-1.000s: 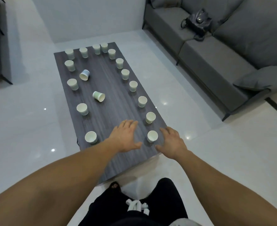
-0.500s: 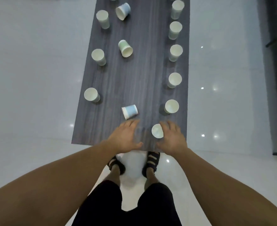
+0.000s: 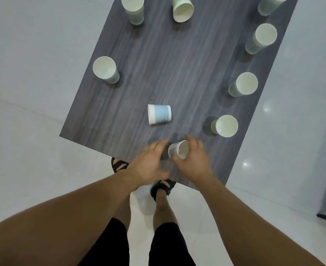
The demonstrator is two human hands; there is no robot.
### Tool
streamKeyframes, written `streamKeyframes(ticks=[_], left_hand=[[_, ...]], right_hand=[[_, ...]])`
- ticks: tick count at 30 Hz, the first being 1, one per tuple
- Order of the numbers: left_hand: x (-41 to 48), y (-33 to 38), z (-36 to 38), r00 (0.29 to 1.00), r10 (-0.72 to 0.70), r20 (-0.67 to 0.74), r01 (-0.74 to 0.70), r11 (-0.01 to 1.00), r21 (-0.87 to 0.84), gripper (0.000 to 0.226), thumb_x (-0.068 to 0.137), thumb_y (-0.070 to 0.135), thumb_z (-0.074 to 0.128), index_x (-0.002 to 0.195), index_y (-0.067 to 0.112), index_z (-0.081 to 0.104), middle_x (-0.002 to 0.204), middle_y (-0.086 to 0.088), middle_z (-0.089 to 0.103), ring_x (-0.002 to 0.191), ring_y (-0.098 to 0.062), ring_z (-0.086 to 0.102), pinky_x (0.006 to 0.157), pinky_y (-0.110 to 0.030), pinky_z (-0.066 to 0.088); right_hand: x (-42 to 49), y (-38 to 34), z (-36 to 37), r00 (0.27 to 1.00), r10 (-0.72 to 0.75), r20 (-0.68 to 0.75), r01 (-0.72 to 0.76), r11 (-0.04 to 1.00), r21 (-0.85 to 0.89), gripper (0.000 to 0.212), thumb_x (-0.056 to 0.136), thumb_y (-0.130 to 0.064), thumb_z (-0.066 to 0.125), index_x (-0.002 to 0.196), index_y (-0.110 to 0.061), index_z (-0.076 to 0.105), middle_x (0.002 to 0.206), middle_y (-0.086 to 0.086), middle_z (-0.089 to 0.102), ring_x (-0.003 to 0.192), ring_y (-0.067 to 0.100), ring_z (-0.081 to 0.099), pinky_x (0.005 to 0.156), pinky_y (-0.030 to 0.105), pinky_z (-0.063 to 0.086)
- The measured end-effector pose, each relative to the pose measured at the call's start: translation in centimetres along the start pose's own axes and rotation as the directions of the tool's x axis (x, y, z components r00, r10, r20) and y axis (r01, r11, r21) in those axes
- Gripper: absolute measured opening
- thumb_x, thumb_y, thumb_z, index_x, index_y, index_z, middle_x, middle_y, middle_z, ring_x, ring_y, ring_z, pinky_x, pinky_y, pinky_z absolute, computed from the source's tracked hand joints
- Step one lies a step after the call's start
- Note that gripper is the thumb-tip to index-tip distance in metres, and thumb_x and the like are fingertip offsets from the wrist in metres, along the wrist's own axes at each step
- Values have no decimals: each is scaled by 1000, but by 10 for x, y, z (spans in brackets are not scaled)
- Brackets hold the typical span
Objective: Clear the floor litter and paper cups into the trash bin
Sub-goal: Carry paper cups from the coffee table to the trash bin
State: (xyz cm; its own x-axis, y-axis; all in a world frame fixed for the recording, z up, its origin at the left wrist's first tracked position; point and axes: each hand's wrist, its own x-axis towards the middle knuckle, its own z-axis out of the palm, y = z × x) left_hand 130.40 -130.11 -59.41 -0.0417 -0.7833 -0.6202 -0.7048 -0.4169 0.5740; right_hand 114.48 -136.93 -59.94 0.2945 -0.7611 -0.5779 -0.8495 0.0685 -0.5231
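1. Paper cup (image 3: 179, 151) tilting in the right hand (image 3: 193, 160), lifted at the near edge of the dark wood-grain desk (image 3: 177, 64); mouth facing toward the camera.
2. Right grip closing round the cup's wall, fingers (image 3: 192, 140) curling over the far side and thumb underneath; clamped on it, by the look of things.
3. Left hand (image 3: 148, 164) hovering just beside, palm down, fingers spread and apart, holding nothing; fingertips nearly touching the cup's base.
4. Judging the step in hand: picking up the nearest cup, probably for stacking with others before carrying to the bin, which is not showing anywhere.
5. Doing it well: squeezing lightly, since thin paper walls crush; keeping the mouth upward in case of dregs, contents not being visible.
6. Reaching next for the blue cup (image 3: 159, 114) lying on its side just beyond, or the upright cup (image 3: 226, 126) to the right; nesting one inside another saves trips.
7. Both forearms extending forward and downward, wrists nearly level, hands converging over the desk's near edge above the sandalled feet (image 3: 161, 186).
8. Remaining: several upright cups along both sides, so barely started.
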Motion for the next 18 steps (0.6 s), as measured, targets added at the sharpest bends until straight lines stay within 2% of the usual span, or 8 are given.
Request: streamKeyframes(ticks=[3, 5, 7, 9, 11, 13, 16, 18], left_hand=[[2, -5, -14, 998, -10, -64, 2, 992, -124, 94, 69, 42, 77, 146, 24, 26, 146, 4, 37, 130, -15, 40, 104, -33, 39], [4, -11, -30, 992, -16, -126, -5, 986, -164, 79, 70, 41, 73, 138, 27, 37, 134, 7, 49, 121, -14, 49, 97, -32, 43], [2, -22, -47, 984, -31, -174, 0, 984, -177, 66, 71, 41, 71, 130, 30, 43, 121, 9, 56, 107, -13, 57, 85, -30, 47], [-1, -37, -61, 972, -83, -221, 42, 982, -185, 65, 72, 42, 72, 128, 32, 41, 115, 9, 58, 96, -13, 58, 76, -29, 46], [-6, -55, -69, 954, -140, -265, 91, 978, -188, 71, 73, 42, 73, 132, 32, 37, 117, 6, 59, 96, -17, 58, 76, -30, 46], [-11, -73, -74, 946, -160, -281, 102, 973, -208, 74, 74, 40, 74, 135, 31, 35, 121, 5, 56, 103, -18, 57, 82, -32, 49], [-20, -93, -74, 928, -200, -315, 115, 957, -268, 75, 73, 36, 78, 134, 29, 35, 124, 5, 53, 109, -14, 53, 85, -28, 47], [-28, -101, -73, 905, -236, -353, 141, 951, -275, 74, 72, 35, 79, 133, 27, 39, 124, 3, 52, 110, -15, 51, 86, -28, 45]], right_hand=[[0, -32, 1, 992, -70, 103, 46, 974, 220, 84, 77, -65, 58, 148, -28, 32, 146, -5, 41, 129, 12, 42, 99, 24, 32], [5, -49, -3, 976, -121, 179, 67, 957, 283, 84, 76, -75, 47, 146, -32, 34, 144, -7, 45, 127, 7, 44, 106, 29, 36], [19, -65, -5, 975, -150, 167, 101, 957, 272, 75, 83, -73, 39, 144, -30, 39, 139, -5, 50, 124, 11, 48, 106, 38, 40], [41, -79, -4, 981, -191, 19, 189, 979, 69, 68, 89, -62, 44, 142, -21, 41, 138, 1, 49, 125, 19, 46, 104, 38, 39], [67, -92, -2, 948, -313, -55, 296, 934, -199, 67, 87, -45, 60, 144, -16, 39, 142, 6, 43, 128, 25, 39, 104, 39, 36], [91, -101, 2, 913, -407, 40, 386, 826, -411, 79, 81, -33, 68, 148, -18, 30, 149, 7, 34, 136, 29, 30, 108, 44, 33], [116, -106, 14, 891, -376, 254, 450, 663, -598, 97, 77, -29, 72, 153, -26, 10, 157, 6, 17, 144, 30, 15, 115, 48, 21], [124, -106, 23, 886, -317, 338, 463, 579, -671, 95, 79, -29, 71, 152, -26, 10, 153, 8, 25, 140, 31, 25, 114, 47, 22]])
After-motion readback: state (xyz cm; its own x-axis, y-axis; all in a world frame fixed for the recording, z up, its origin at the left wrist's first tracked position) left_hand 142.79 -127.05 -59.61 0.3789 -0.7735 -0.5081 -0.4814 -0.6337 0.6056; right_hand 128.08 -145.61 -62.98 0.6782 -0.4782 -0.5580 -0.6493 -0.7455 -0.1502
